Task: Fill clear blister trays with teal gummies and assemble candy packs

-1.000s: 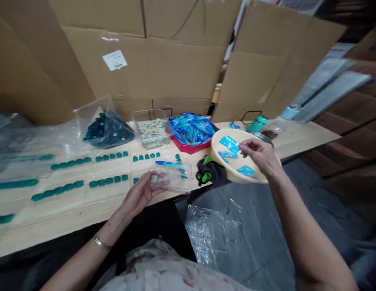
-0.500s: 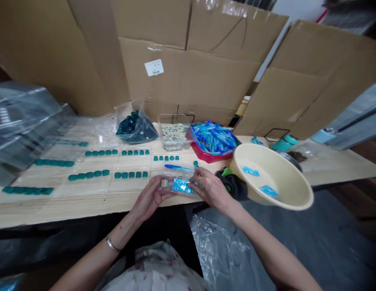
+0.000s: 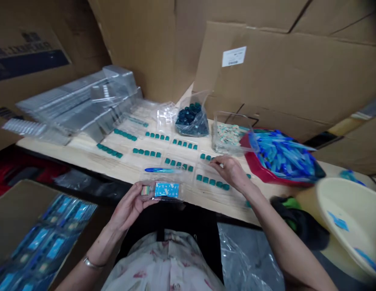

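The person's left hand (image 3: 130, 210) is closed around the near end of a clear plastic pack (image 3: 166, 190), gripping it just above the front edge of the table. A blue printed card (image 3: 166, 190) sits inside the pack, with a small striped piece (image 3: 145, 190) at the end by the fingers. A slim blue tube (image 3: 160, 170) lies just beyond the pack.

The right hand (image 3: 232, 171) is over the middle of the table, its fingers curled downward near a row of teal square pieces (image 3: 210, 181). Whether it holds anything is hidden.

The pale wooden table (image 3: 206, 202) runs diagonally across the frame. Teal pieces stand in neat rows on clear plastic sleeves across its left and middle. Along the far edge are a clear bag of dark teal pieces (image 3: 192, 121), a clear tub of patterned pieces (image 3: 228, 137) and a red tray (image 3: 251, 159) heaped with blue tubes.

A cream plastic basin (image 3: 348, 214) with blue cards in it sits at the right edge, beside a black and green cloth (image 3: 297, 218). Stacked clear plastic trays (image 3: 78, 101) fill the upper left. Large cardboard sheets (image 3: 297, 72) stand behind the table, and at lower left, blue cards in clear sleeves (image 3: 51, 242) lie below the table.
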A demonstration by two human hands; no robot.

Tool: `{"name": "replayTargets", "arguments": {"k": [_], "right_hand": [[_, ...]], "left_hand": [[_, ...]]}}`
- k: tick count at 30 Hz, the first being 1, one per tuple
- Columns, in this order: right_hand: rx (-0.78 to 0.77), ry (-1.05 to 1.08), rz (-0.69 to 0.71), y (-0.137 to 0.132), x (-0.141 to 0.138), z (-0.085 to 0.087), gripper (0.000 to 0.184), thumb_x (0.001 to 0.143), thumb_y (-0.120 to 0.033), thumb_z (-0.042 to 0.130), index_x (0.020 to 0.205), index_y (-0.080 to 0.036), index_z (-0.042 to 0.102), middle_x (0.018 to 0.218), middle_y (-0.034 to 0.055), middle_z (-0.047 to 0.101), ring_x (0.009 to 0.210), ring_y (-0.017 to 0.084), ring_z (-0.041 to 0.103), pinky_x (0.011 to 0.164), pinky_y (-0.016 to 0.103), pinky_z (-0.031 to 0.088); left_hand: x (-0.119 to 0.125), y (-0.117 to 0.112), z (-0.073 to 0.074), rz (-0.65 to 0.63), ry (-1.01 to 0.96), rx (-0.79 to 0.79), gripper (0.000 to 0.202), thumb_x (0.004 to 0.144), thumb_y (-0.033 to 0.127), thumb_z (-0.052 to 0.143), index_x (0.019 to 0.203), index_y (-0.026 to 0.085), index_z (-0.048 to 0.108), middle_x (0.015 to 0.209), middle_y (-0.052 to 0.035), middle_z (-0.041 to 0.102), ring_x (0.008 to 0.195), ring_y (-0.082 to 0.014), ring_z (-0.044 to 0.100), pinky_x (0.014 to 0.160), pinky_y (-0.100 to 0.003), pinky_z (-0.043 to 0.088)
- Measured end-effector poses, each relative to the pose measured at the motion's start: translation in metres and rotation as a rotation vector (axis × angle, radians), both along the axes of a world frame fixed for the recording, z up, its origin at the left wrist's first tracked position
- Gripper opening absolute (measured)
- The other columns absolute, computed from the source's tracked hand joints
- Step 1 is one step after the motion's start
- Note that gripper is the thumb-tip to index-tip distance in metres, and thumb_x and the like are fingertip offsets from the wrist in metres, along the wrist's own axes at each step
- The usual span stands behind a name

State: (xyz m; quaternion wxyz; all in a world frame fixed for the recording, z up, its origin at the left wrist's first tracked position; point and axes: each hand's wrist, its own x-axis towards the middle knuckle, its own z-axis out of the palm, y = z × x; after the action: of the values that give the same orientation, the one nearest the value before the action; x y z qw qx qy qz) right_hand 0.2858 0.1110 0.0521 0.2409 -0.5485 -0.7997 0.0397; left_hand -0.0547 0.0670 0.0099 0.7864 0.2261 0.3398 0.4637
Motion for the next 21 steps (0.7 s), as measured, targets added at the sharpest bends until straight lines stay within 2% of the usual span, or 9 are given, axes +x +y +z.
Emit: {"name": "replayTargets", "arguments": {"k": [3,7,9,11,14,18,21], "right_hand": [[0.062,0.019,0.059,0.028,-0.02,-0.007,0.021,0.083,-0.018,0.048,0.097,-0.016,0.064,0.102,0.0112,0.064,0.095,0.023,0.059,0.081,0.037,0.047],[0.018,0.038,0.192,0.057,-0.059,-0.01,0.022,0.085,-0.019,0.046,0.096,-0.018,0.065,0.091,0.0086,0.065,0.086,0.022,0.061,0.078,0.037,0.049],[0.039,0.048,0.299,0.069,-0.085,-0.01,0.024,0.083,-0.016,0.047,0.101,-0.018,0.063,0.102,0.0099,0.063,0.096,0.023,0.057,0.084,0.04,0.047],[0.065,0.051,0.429,0.084,-0.118,-0.011,0.026,0.081,-0.014,0.049,0.103,-0.018,0.061,0.109,0.0101,0.059,0.102,0.024,0.053,0.088,0.042,0.045],[0.038,0.052,0.565,0.105,-0.181,-0.014,0.02,0.083,-0.015,0.05,0.1,-0.017,0.062,0.101,0.0084,0.061,0.098,0.021,0.054,0.089,0.038,0.044],[0.013,-0.023,0.617,0.12,-0.27,-0.027,0.027,0.084,-0.027,0.055,0.107,-0.014,0.057,0.105,0.01,0.059,0.101,0.022,0.051,0.09,0.035,0.042],[0.034,-0.163,0.623,0.117,-0.318,-0.045,0.037,0.08,-0.039,0.059,0.104,-0.011,0.058,0.107,0.0132,0.056,0.102,0.025,0.048,0.089,0.037,0.042]], "left_hand": [[-0.021,-0.007,-0.009,0.076,-0.009,-0.027,0.02,0.085,0.021,0.049,0.103,0.016,0.057,0.111,-0.0084,0.063,0.095,-0.0265,0.063,0.089,-0.051,0.046],[-0.042,-0.012,-0.015,0.178,-0.035,-0.04,0.018,0.085,0.021,0.048,0.101,0.017,0.056,0.109,-0.0075,0.063,0.093,-0.0265,0.063,0.089,-0.051,0.046],[-0.053,-0.014,-0.017,0.211,-0.047,-0.034,0.017,0.086,0.022,0.047,0.1,0.017,0.056,0.111,-0.0081,0.063,0.092,-0.0267,0.064,0.088,-0.051,0.047],[-0.067,-0.017,-0.02,0.249,-0.049,-0.037,0.016,0.086,0.023,0.047,0.099,0.018,0.055,0.113,-0.009,0.062,0.092,-0.0268,0.064,0.085,-0.05,0.048],[-0.09,-0.024,-0.023,0.338,-0.025,-0.049,0.014,0.085,0.023,0.048,0.097,0.017,0.054,0.117,-0.011,0.06,0.093,-0.0269,0.063,0.082,-0.046,0.05],[-0.118,-0.038,-0.026,0.443,0.014,-0.042,0.013,0.084,0.021,0.049,0.096,0.017,0.052,0.121,-0.0132,0.057,0.094,-0.0284,0.063,0.081,-0.047,0.05],[-0.136,-0.052,-0.03,0.519,0.04,-0.056,0.013,0.083,0.021,0.051,0.095,0.016,0.053,0.123,-0.0141,0.056,0.096,-0.0293,0.062,0.083,-0.048,0.049]]}}
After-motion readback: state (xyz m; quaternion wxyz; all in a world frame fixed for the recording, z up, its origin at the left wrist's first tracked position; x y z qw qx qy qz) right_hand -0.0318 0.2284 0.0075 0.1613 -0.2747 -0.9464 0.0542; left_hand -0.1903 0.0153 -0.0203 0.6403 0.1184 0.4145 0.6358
